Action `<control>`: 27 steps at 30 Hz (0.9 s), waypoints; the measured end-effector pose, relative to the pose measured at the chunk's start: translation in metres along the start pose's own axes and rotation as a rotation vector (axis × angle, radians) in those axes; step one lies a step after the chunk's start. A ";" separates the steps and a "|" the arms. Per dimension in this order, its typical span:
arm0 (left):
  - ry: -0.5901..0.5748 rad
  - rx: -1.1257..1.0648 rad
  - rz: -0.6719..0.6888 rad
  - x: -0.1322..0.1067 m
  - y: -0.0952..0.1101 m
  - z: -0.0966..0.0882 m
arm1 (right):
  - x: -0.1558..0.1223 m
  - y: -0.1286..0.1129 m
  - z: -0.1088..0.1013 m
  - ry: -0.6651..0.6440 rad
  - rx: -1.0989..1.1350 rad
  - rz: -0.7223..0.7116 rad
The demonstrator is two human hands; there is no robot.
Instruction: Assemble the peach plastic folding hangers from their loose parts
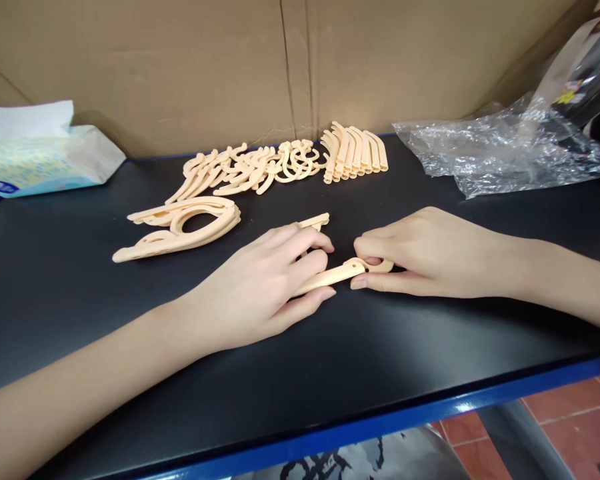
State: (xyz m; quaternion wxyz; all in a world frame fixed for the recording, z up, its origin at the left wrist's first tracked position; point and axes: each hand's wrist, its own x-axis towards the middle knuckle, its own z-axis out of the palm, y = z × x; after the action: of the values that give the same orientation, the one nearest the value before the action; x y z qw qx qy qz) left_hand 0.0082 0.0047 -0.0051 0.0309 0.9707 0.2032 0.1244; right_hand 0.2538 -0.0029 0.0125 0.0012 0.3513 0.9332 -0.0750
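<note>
Both hands rest on a black table (55,280) and grip one peach plastic hanger piece (333,274) between them. My left hand (265,283) wraps its fingers round the piece's long arm. Pinching the other end, my right hand (425,253) has thumb and fingers closed on it. A second strip of the same plastic (316,221) pokes out behind my left fingers. A short stack of assembled peach hangers (183,227) lies to the left of my hands.
At the back of the table lie several loose peach hooks (253,170) and a row of curved arm pieces (355,155). A tissue pack (35,157) sits far left, crumpled clear plastic bags (500,150) far right. A cardboard wall (290,60) stands behind. The blue table edge (430,410) runs along the front.
</note>
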 end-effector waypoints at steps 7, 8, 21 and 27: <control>0.006 -0.002 0.010 -0.001 -0.001 0.001 | 0.000 0.000 -0.001 -0.001 0.010 -0.003; 0.006 0.001 0.011 -0.001 -0.001 0.001 | 0.000 0.000 -0.001 0.000 0.013 -0.005; 0.026 0.023 0.030 -0.002 -0.002 0.005 | -0.002 0.002 0.002 0.025 0.022 -0.024; 0.042 0.032 0.030 -0.002 -0.002 0.005 | -0.002 0.003 0.002 0.037 0.024 -0.041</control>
State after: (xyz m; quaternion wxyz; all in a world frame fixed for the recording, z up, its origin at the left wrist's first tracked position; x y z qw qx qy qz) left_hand 0.0072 0.0059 -0.0106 0.0095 0.9712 0.1911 0.1419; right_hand 0.2571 -0.0020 0.0097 -0.0217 0.3337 0.9391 -0.0798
